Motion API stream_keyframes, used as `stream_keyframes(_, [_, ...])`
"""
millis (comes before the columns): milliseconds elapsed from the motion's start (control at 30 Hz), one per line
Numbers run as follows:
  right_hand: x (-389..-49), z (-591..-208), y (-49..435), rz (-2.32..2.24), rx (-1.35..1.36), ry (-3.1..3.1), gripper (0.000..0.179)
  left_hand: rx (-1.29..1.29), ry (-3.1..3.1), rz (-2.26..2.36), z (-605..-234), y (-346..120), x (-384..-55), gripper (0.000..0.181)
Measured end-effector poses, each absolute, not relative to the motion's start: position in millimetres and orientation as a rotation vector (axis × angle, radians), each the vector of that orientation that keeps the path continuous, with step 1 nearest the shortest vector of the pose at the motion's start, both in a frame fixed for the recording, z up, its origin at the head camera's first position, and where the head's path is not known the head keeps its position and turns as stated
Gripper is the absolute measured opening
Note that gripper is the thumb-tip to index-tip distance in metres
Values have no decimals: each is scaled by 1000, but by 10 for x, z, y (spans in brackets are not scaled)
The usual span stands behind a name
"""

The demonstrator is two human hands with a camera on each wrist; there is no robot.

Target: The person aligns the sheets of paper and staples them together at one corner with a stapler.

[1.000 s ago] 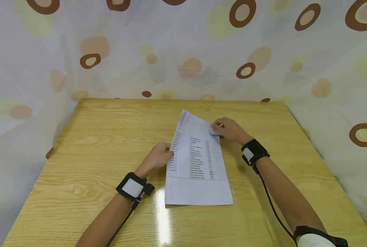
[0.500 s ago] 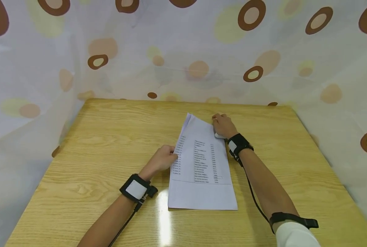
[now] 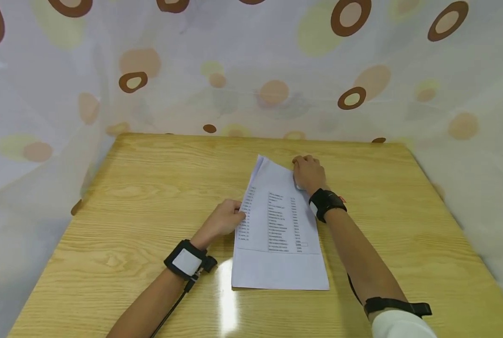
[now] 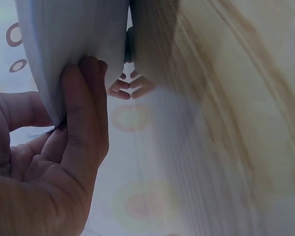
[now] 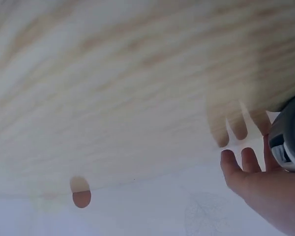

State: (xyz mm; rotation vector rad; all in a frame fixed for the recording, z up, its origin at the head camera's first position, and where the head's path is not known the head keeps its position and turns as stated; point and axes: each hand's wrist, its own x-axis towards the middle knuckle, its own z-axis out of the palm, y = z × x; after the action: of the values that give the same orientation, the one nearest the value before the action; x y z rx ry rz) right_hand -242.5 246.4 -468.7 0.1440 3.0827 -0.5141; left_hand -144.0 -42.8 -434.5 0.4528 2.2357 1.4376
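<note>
A stack of printed paper sheets [image 3: 280, 270] lies aslant at the middle of the table, its far left corner lifted and the layers fanned there. My left hand [image 3: 222, 218] pinches the left edge, thumb on top and fingers beneath; the left wrist view shows the bent paper [image 4: 83, 29] between thumb and fingers. At the far right edge, my right hand [image 3: 309, 173] grips a small white-and-grey stapler [image 3: 300, 187], mostly hidden under the palm. In the right wrist view, the stapler's rounded dark end [image 5: 294, 130] with a silvery metal part shows beside the fingers.
The glossy wooden table [image 3: 158, 178] reflects the fingers and a bright lamp streak. A patterned curtain [image 3: 243, 61] hangs behind and along both sides. Cameras on black straps [image 3: 186, 261] sit on the wrists, with cables trailing along the forearms.
My right hand has turned over the stapler, from gripping it from the right side to covering it from above, its forearm swinging inward. The left hand keeps its pinch; the whole view shifted slightly.
</note>
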Motion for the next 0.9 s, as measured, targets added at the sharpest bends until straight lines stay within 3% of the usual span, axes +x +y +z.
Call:
stream_keyframes(400, [-2398,-4743,2399,-420,128,3158,34,445,2232,1437,-4375,-423,-1436,27])
stream_keyframes(633, [-2389,-4897,2440,-547,156,3141,42,374,2181,1444,-4527,-467,-1439,27])
stream_keyframes(900, [-2491,-4790,2428,-761,151,3306,49,311,2227,1469,-4518,-508,-1532,26])
